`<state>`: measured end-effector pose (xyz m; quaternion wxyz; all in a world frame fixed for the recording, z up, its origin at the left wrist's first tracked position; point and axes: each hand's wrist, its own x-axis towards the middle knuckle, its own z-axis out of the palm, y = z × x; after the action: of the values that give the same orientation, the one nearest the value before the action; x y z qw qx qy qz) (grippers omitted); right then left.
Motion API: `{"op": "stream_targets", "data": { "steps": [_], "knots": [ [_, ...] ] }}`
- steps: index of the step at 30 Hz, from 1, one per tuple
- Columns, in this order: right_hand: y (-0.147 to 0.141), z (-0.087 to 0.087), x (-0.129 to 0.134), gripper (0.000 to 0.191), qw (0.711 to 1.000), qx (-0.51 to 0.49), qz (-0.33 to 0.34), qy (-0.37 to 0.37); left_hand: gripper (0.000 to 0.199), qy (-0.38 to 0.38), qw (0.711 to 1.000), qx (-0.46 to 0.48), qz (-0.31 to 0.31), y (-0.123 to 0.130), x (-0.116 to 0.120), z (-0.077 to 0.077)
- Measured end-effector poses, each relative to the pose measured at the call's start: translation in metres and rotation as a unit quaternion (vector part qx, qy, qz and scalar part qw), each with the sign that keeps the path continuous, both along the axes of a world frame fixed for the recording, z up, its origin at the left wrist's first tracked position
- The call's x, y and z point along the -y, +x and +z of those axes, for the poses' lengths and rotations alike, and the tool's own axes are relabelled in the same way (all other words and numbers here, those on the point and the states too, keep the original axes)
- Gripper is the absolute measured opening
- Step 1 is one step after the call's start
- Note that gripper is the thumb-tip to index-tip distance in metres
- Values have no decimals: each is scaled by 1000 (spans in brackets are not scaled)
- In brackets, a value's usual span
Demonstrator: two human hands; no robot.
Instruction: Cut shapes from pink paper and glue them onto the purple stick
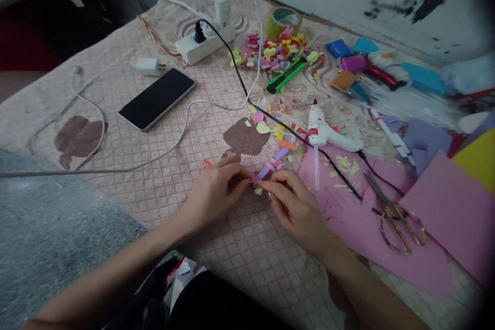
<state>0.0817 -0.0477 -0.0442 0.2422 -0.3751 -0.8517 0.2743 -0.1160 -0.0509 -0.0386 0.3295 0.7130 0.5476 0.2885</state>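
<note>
Near the front middle of the cloth-covered table, my left hand (pixel 217 188) pinches the left end of a small pink foam piece (pixel 256 179). My right hand (pixel 294 206) meets it from the right, its thumb and index finger closed at the same piece. Just behind the fingertips lie a purple foam strip (pixel 264 172) and pink bits; whether they are joined to the held piece I cannot tell. A pale green piece (pixel 258 191) shows just below the fingertips. Loose hearts and scraps, among them a yellow-green heart (pixel 263 128), lie further back.
A white glue gun (pixel 328 134) and gold-handled scissors (pixel 398 221) are on the right, by pink foam sheets (pixel 450 206). Cables cross the table from a power strip (pixel 204 44). A phone (pixel 158 99) lies left; a green cutter (pixel 286 76), tape (pixel 283 21) and foam pile (pixel 270 52) stand behind.
</note>
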Motion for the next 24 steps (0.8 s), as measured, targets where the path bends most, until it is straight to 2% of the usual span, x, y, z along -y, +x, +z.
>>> {"op": "stream_targets", "data": {
  "steps": [24],
  "knots": [
    [1, 1, 0, 34, 1000, 7, 1, 6, 12, -23, 1000, -13, -12, 0, -1, 0]
  ]
}}
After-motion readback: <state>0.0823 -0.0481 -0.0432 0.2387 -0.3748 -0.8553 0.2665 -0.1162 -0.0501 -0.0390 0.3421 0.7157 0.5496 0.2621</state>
